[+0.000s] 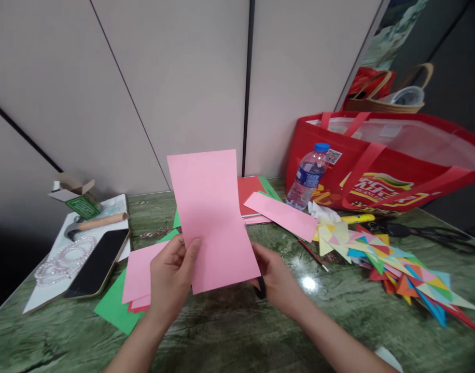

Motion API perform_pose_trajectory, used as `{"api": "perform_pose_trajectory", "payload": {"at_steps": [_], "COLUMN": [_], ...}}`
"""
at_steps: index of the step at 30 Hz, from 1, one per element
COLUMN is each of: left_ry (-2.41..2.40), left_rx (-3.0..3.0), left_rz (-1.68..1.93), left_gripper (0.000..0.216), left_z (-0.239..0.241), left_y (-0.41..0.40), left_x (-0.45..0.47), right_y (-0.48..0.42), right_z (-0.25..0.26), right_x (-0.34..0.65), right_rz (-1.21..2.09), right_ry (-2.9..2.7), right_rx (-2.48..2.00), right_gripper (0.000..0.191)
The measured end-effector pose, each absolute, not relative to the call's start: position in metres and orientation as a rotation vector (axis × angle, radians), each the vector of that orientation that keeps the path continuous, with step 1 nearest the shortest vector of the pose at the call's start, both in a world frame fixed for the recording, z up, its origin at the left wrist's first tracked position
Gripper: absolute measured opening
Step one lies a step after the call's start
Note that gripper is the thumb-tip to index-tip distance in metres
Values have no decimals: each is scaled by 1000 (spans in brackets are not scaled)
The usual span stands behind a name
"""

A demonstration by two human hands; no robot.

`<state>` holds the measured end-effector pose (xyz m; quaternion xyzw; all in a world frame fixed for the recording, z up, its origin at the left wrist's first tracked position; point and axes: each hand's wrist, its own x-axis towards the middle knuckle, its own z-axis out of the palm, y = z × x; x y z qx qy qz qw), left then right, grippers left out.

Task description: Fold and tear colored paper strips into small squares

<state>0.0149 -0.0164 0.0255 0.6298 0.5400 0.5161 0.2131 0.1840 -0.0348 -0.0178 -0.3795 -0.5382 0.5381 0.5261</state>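
Note:
A sheet of pink paper (216, 223) is held up in front of me, tilted slightly. My left hand (171, 274) pinches its lower left edge, thumb on the near face and fingers behind. At the lower right edge is my right hand (278, 280), closed around scissors whose black handle loop (261, 288) shows below the paper. The sheet hides the blades and some of the right fingers. Under and beside the left hand, more pink paper (138, 269) lies on green paper (116, 308). A pink strip (282, 215) rests beyond the right hand.
On the right are many colourful paper scraps (401, 264), black-handled scissors (435, 235), a yellow marker (358, 219), a water bottle (307, 178) and a red bag (377, 166). A phone (99, 264), beads (66, 261), a wooden-handled hook tool (101, 221) and a small box (80, 199) lie left.

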Motion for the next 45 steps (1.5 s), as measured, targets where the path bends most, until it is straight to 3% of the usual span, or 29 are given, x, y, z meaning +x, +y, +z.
{"api": "perform_pose_trajectory", "payload": {"at_steps": [8,17,29,45], "left_ry": [1461,1294,1245,1236], "left_rx": [1715,1314,1252,1236], "left_rz": [1393,1302,1301,1270], "left_gripper": [13,27,30,34], "left_z": [27,18,18,14], "left_y": [-15,-11,-9,-10], "left_x": [12,11,13,12], "right_y": [-34,-34,-33,-34], "right_z": [-18,-17,-21,-18], "right_x": [184,183,185,184], "right_rz": [1304,1329,1320,1349], "right_ry": [-1271,-1241,-1256,-1170], "right_rx": [-865,-888,-888,-912], "right_gripper": [31,27,31,20]}}
